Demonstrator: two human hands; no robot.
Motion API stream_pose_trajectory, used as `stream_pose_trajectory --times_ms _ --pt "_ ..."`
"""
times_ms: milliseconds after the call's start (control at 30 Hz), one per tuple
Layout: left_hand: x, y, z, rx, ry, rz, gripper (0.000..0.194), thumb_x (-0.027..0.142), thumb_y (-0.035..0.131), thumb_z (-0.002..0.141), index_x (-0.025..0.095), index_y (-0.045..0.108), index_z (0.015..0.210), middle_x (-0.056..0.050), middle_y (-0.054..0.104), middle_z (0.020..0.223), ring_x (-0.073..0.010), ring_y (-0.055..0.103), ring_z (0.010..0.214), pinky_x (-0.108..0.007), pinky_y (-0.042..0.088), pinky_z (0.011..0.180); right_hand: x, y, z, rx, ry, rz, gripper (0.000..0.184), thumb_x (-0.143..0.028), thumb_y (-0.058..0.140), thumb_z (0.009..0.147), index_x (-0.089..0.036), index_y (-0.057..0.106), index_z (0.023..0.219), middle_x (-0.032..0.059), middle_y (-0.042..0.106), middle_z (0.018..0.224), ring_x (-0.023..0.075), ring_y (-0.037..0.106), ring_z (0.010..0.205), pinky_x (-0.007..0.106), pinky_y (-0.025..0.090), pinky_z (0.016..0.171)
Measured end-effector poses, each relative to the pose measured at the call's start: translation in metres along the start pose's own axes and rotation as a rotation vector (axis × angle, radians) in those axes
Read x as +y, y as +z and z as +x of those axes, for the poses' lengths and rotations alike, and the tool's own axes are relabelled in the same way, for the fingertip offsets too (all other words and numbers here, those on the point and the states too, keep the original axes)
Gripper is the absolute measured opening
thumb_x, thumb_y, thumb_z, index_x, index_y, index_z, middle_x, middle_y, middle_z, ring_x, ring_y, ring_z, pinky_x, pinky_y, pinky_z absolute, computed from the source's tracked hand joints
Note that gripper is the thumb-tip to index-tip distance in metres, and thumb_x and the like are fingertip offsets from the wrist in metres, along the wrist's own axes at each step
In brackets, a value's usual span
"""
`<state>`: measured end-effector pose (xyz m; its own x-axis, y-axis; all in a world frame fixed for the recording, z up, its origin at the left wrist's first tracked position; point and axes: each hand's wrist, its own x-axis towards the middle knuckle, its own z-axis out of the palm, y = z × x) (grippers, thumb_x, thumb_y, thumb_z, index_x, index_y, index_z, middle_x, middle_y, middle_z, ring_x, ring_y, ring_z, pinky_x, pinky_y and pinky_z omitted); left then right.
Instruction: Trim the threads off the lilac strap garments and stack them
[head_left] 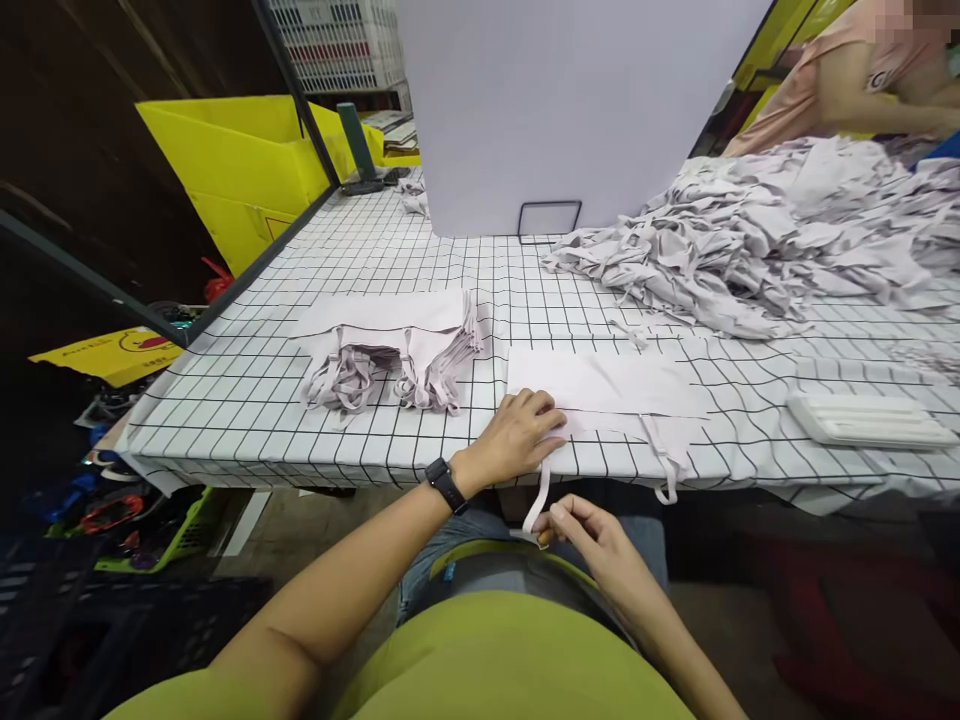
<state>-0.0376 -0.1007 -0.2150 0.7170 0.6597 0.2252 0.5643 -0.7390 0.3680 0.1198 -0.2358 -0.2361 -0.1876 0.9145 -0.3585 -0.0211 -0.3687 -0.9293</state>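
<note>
A pale lilac strapped garment lies flat near the front edge of the table. My left hand, with a black watch on the wrist, presses its left end down with bent fingers. One strap hangs over the table edge below that hand. My right hand pinches the strap's lower end between thumb and fingers, just off the edge. The garment's other strap dangles over the edge farther right. To the left sits a neat stack of similar garments, their straps bunched toward me.
A large loose heap of lilac fabric covers the back right. A white plastic case lies at right. Behind stands a pale board with a wire stand. Yellow boxes are beyond the left edge. Another person works at upper right.
</note>
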Motion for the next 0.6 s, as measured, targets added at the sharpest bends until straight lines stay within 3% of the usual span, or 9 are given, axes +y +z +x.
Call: stream_pose_trajectory --times_ms 133,300,400,500,600 --pt "0.002 0.0 0.0 -0.019 -0.005 0.031 0.021 0.034 0.054 0.102 0.019 0.061 0.115 -0.009 0.059 0.122 -0.0253 0.051 0.108 -0.041 0.044 0.093 0.007 0.002 0.011 0.053 0.013 0.051 0.045 -0.061 0.076 0.08 -0.023 0.053 0.088 0.0059 0.074 0.074 0.02 0.065 0.069 0.032 0.05 0.072" --pt "0.003 0.0 0.0 -0.027 -0.016 0.061 0.022 0.035 0.054 0.102 0.018 0.061 0.116 -0.009 0.059 0.122 -0.0252 0.051 0.108 -0.04 0.044 0.093 0.014 0.0 0.028 0.237 -0.051 -0.093 0.057 -0.067 0.078 0.071 -0.019 0.063 0.096 0.002 0.066 0.064 0.0195 0.059 0.063 0.031 0.045 0.064" --pt "0.004 -0.001 0.0 -0.031 -0.02 0.065 0.022 0.035 0.055 0.102 0.019 0.061 0.116 -0.009 0.059 0.123 -0.0251 0.051 0.109 -0.041 0.044 0.093 0.016 0.005 0.042 0.271 -0.103 -0.161 0.056 -0.07 0.078 0.067 -0.018 0.067 0.082 0.0013 0.062 0.059 0.0186 0.053 0.06 0.031 0.042 0.062" --pt "0.004 -0.001 0.001 -0.029 -0.022 0.056 0.022 0.035 0.055 0.102 0.019 0.061 0.115 -0.009 0.059 0.122 -0.0247 0.051 0.108 -0.041 0.044 0.094 0.015 0.01 0.048 0.247 -0.154 -0.21 0.056 -0.073 0.073 0.071 -0.02 0.06 0.063 0.0005 0.056 0.054 0.0163 0.048 0.055 0.03 0.04 0.058" --pt "0.003 -0.002 0.001 -0.029 -0.02 0.051 0.021 0.034 0.055 0.102 0.019 0.061 0.115 -0.009 0.059 0.122 -0.0246 0.051 0.108 -0.04 0.044 0.093 0.012 0.01 0.043 0.194 -0.194 -0.256 0.058 -0.075 0.067 0.077 -0.019 0.062 0.062 -0.0002 0.052 0.055 0.0159 0.046 0.056 0.029 0.039 0.057"
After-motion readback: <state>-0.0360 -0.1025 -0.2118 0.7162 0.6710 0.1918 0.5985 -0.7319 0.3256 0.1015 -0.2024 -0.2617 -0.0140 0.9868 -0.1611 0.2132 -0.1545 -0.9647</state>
